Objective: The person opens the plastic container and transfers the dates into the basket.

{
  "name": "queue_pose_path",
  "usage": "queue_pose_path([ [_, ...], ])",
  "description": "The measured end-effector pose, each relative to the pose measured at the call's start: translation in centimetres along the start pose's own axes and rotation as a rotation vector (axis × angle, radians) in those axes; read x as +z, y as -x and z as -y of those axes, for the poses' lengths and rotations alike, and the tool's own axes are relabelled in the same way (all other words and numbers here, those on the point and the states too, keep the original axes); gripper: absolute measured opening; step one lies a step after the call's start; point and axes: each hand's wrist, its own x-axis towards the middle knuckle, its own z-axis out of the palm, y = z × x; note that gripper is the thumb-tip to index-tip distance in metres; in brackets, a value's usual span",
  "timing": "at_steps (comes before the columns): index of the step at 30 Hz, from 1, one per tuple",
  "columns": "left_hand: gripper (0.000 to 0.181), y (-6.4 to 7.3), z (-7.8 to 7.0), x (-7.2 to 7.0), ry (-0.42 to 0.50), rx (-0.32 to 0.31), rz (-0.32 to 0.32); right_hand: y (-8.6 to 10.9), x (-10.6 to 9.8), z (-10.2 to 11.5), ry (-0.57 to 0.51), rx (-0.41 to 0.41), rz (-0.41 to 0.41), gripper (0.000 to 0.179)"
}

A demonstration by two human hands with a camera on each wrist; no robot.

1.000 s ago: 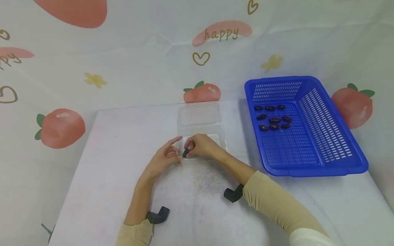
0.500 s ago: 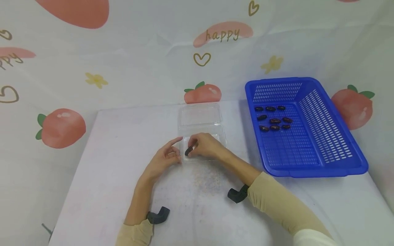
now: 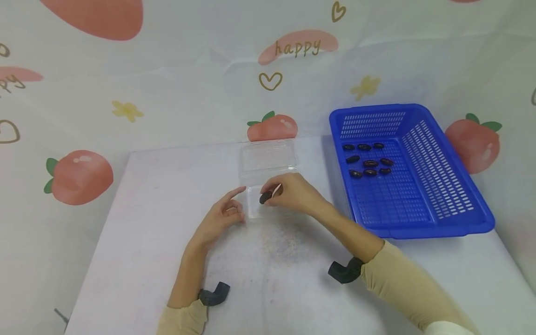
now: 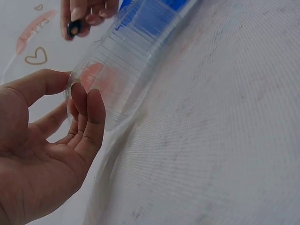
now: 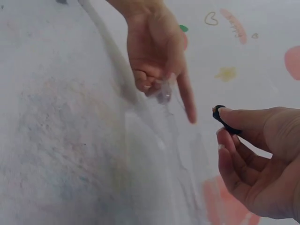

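My right hand (image 3: 293,191) pinches a dark, wrinkled date (image 3: 265,197) between thumb and fingertips, above the clear plastic box (image 3: 253,208). In the right wrist view the date (image 5: 227,123) shows a small orange-brown tip and hangs clear of the box. The box's hinged lid (image 3: 268,157) lies folded back, away from me. With thumb and fingers on either side of the near left edge, my left hand (image 4: 61,136) holds the box (image 4: 123,70). My right forearm and hand hide part of the box's right side.
To the right stands a blue perforated basket (image 3: 427,232), with several dates (image 3: 370,163) laid in rows toward its far left. A white cloth (image 3: 159,209) covers the table. Dark curved wrist mounts (image 3: 345,271) stick out from both forearms.
My right hand has lifted and shifted right with the date, from the box's near left corner toward its middle. My left hand stays at the box's edge.
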Motion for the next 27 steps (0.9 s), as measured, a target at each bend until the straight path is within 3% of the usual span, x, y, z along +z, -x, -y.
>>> queue_pose_path([
  [11, 0.072, 0.2, 0.1, -0.2, 0.019, 0.012, 0.006, 3.5, -4.8, -0.2, -0.069, 0.037, -0.109, 0.021],
  [27, 0.071, 0.1, 0.2, -0.2, -0.002, 0.001, -0.006, 7.5, -10.4, -3.8, 0.050, 0.113, -0.259, 0.027],
])
